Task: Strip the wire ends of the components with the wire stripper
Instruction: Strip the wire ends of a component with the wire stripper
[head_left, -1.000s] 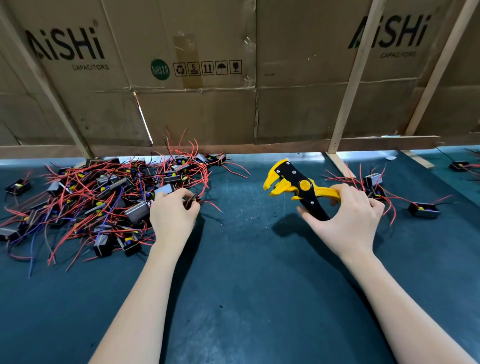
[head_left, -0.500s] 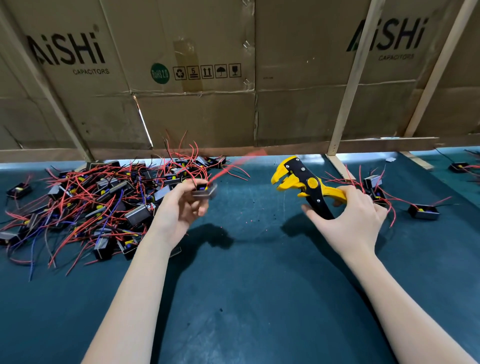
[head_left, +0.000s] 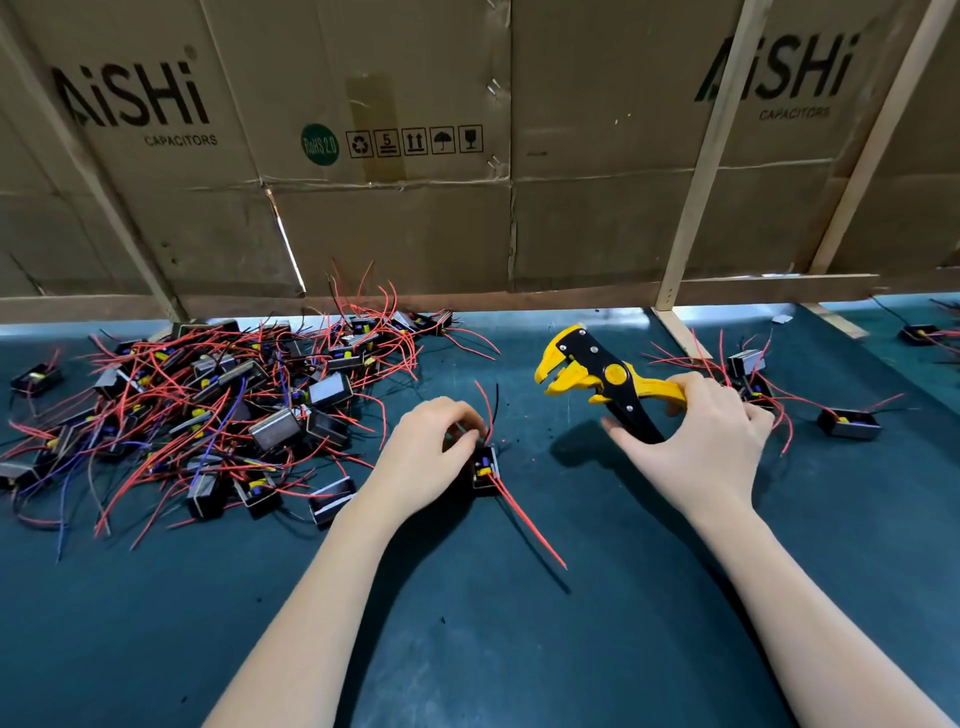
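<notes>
The left hand (head_left: 426, 457) holds one small black component (head_left: 485, 467) down near the middle of the dark green worktop (head_left: 467, 649), its curled fingers pinching the component's upper edge and the base of its wires. From the block a long red wire (head_left: 530, 525) runs toward the near right and lies free on the worktop, while a shorter red wire and a black one stand up at the far side of the fingers. The right hand (head_left: 696, 447) is wrapped around the handles of the yellow and black wire stripper (head_left: 597, 379), which it holds off the worktop to the right of the component; the tool's jaws stand apart and point left, with nothing between them.

The component looks light and rigid, likely to slide on the smooth worktop unless pinned, so the body is the place to hold it. The wires seem thin and springy, and would probably bend away from the jaws; pinching a wire close to its free end should steady it for feeding in. The block's solder joints may be fragile, so pulling should be taken by the wire, not the block.

A large tangled pile of components (head_left: 208, 415) lies on the far left, and a smaller group (head_left: 753, 379) sits at the far right, just behind the right hand.
</notes>
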